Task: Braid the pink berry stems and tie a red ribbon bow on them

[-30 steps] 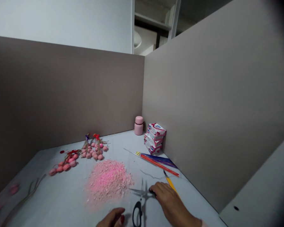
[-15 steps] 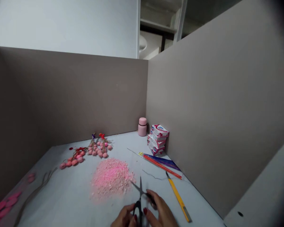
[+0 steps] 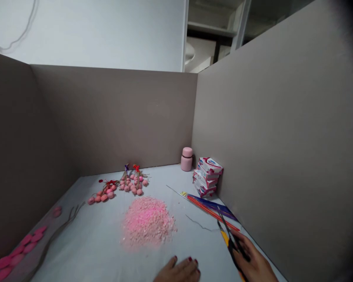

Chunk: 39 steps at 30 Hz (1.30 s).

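Note:
My right hand (image 3: 253, 263) grips black-handled scissors (image 3: 229, 237) at the lower right, blades pointing up and away, over a yellow craft knife (image 3: 225, 237). My left hand (image 3: 181, 269) lies flat on the white table at the bottom edge, fingers stretched out, holding nothing. A heap of pink crumbs (image 3: 148, 221) sits just beyond the left hand. A thin dark wire (image 3: 198, 224) lies between the heap and the scissors.
Bunches of pink balls on stems (image 3: 132, 182) lie at the back. A pink jar (image 3: 187, 159) and stacked small boxes (image 3: 208, 177) stand in the back right corner. Red and blue sticks (image 3: 208, 207) lie by the right partition. Pink discs (image 3: 20, 250) and bare stems (image 3: 59, 231) sit left.
My right hand has carried the scissors from the table's middle to the right, over the yellow knife. My left hand let go of the handles and now lies flat. The view shifted left.

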Motion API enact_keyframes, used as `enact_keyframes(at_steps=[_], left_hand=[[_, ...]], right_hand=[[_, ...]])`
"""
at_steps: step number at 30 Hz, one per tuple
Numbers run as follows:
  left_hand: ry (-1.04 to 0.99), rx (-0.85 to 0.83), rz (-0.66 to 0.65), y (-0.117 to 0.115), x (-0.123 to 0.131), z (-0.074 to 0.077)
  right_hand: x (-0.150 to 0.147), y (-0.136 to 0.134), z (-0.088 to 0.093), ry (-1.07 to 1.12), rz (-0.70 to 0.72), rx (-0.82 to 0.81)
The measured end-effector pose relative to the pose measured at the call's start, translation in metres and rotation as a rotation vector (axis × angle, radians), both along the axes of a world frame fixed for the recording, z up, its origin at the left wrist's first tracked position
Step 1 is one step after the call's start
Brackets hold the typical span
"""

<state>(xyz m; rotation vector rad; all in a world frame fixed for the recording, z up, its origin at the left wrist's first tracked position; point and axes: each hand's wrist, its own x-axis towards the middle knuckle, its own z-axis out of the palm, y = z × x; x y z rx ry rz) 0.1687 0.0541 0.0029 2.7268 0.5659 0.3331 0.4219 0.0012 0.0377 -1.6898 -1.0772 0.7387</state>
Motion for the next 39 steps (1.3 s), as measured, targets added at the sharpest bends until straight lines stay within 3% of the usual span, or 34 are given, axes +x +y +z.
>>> enact_keyframes(at_steps=[2, 6, 9, 11, 15, 18, 20, 23, 24, 26, 28, 32, 35, 39], left_hand=[[0.005, 0.053, 0.008, 0.017, -0.008, 0.016], [-0.027, 0.047, 0.304, 0.053, -0.017, 0.048], [-0.044, 0.059, 0.425, 0.054, -0.013, 0.053], [-0.051, 0.072, 0.396, 0.040, -0.003, 0.045], [-0.044, 0.103, 0.065, 0.007, 0.027, 0.022], [0.019, 0.065, -0.035, 0.007, 0.040, 0.026], [0.084, 0.040, 0.079, 0.019, 0.039, 0.039], [0.132, 0.067, 0.365, 0.036, 0.031, 0.050], [0.134, 0.083, 0.396, 0.038, 0.030, 0.048], [0.094, 0.157, 0.333, 0.036, 0.032, 0.031], [-0.113, 0.475, 0.072, 0.027, 0.041, 0.005], [-0.239, 0.604, 0.041, 0.010, 0.067, -0.037], [-0.299, 0.638, 0.029, 0.007, 0.080, -0.046], [-0.324, 0.656, -0.009, 0.010, 0.095, -0.050]], right_hand=[[0.009, -0.002, -0.002, -0.021, -0.041, 0.010], [0.013, -0.004, -0.010, -0.098, -0.047, -0.006], [0.018, -0.007, -0.016, -0.292, -0.019, -0.102], [0.025, -0.009, -0.020, -0.449, -0.011, -0.134], [0.038, -0.010, -0.026, -0.721, -0.001, -0.170], [0.040, -0.010, -0.023, -0.854, 0.025, -0.201], [0.040, -0.010, -0.018, -0.906, 0.061, -0.228], [0.038, -0.011, -0.009, -0.937, 0.106, -0.311], [0.038, -0.010, -0.006, -0.943, 0.114, -0.339], [0.036, -0.010, 0.000, -0.967, 0.114, -0.383], [0.035, -0.009, 0.007, -1.007, 0.097, -0.406], [0.026, -0.001, 0.023, -1.117, 0.009, -0.345], [0.010, 0.017, 0.026, -1.137, 0.038, -0.202], [-0.010, 0.046, 0.010, -1.073, 0.130, -0.023]])
